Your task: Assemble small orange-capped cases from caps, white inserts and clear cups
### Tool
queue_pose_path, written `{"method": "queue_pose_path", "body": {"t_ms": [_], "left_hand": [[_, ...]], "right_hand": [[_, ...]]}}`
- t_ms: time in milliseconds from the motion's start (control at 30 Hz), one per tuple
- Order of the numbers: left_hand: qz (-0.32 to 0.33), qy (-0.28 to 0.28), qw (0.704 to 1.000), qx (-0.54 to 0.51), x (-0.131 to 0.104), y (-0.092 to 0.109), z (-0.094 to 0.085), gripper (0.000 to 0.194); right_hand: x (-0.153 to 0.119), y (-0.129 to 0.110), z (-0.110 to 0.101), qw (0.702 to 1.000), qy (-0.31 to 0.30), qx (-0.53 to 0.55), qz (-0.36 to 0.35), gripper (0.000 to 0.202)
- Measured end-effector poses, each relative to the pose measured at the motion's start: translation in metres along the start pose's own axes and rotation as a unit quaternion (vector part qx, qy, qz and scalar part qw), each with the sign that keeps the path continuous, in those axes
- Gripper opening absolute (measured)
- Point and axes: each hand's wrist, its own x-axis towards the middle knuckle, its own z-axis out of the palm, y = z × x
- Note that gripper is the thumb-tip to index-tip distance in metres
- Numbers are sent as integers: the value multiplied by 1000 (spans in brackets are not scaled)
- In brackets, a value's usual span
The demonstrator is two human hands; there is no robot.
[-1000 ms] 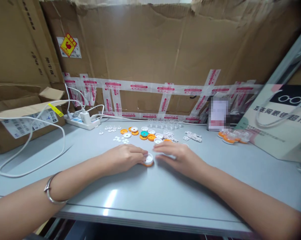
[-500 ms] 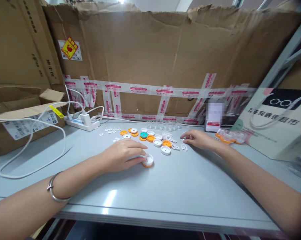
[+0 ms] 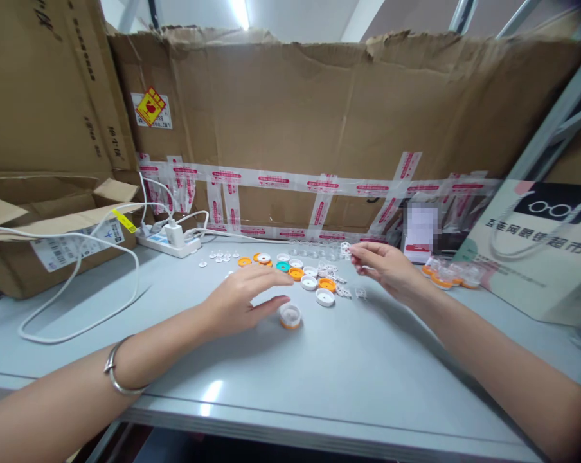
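My left hand (image 3: 247, 297) is open, thumb and fingers apart, just left of a round white-and-orange cup (image 3: 290, 316) with a clear piece in it. That cup stands on the table, free of the fingers. Between thumb and fingertips my right hand (image 3: 381, 262) pinches a small white openwork plastic piece (image 3: 345, 250), raised over the table. Similar white pieces (image 3: 343, 292) lie below it, with one (image 3: 360, 293) apart. Round orange caps (image 3: 327, 284), white caps (image 3: 325, 297) and a teal cap (image 3: 283, 267) are grouped between my hands.
Small white discs (image 3: 219, 256) and a power strip (image 3: 169, 242) with looping white cable lie at left, near an open carton (image 3: 78, 244). Clear cups (image 3: 314, 247) line the back. At right are a phone (image 3: 420, 235), clear-topped orange pieces (image 3: 442, 276) and a paper bag (image 3: 536, 251).
My left hand has let go of the clear piece, which stays in the cup, and its fingers have spread. My right hand has lifted a white openwork piece off the table. The view has shifted slightly.
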Motion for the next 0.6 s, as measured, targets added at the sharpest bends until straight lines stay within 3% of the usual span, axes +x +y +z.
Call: {"method": "queue_pose_path", "body": {"t_ms": [67, 167, 267, 400, 533, 600], "left_hand": [[-36, 48, 998, -26, 3, 6, 1, 35], [-66, 90, 992, -55, 7, 13, 5, 54], [-58, 110, 990, -74, 6, 15, 9, 57], [-24, 143, 987, -75, 4, 15, 13, 44], [-17, 153, 985, -81, 6, 16, 14, 42], [-22, 151, 985, -84, 6, 16, 13, 41]], "right_hand": [[-18, -25, 21, 967, -41, 240, 70, 28], [-45, -53, 49, 906, -125, 378, 144, 26], [-63, -64, 64, 874, -167, 421, 175, 22], [-73, -61, 70, 859, -187, 444, 174, 19], [-73, -57, 72, 859, -202, 445, 149, 20], [-65, -52, 66, 879, -213, 409, 122, 22]]}}
